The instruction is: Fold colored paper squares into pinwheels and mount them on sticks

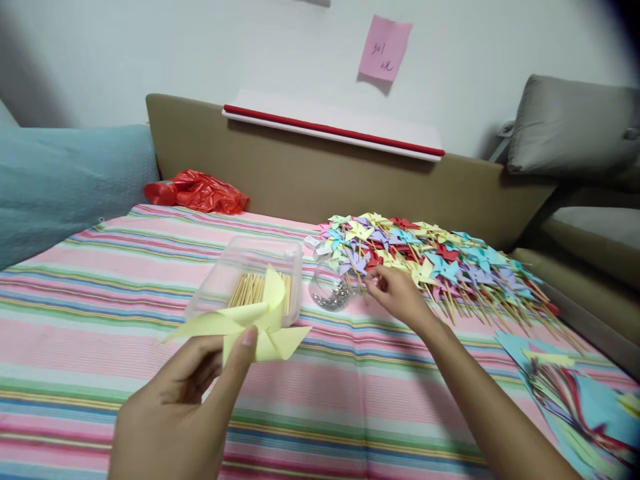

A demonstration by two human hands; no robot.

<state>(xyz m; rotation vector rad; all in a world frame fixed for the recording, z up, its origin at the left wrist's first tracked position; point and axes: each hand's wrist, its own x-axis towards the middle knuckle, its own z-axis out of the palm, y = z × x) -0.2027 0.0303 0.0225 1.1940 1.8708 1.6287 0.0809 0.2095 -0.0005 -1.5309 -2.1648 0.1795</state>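
My left hand (183, 403) pinches a yellow paper pinwheel (274, 319) at its centre, with the thumb pressed on the folded blades. Just to the right of a small clear round container (320, 288), my right hand (397, 293) has its thumb and fingertips drawn together. Whatever they may hold is too small to make out. Small shiny metal pieces (338, 297) lie in the container. Behind the yellow pinwheel stands a clear plastic box (213, 288) holding thin wooden sticks (249, 290), partly covered by the blades.
Many finished pinwheels on sticks (443, 267) are heaped at the right. Cut coloured paper (565, 387) lies at the near right on the striped cloth (320, 393). A crumpled red plastic bag (207, 192) sits at the back left; small white boxes (323, 251) are beside the heap.
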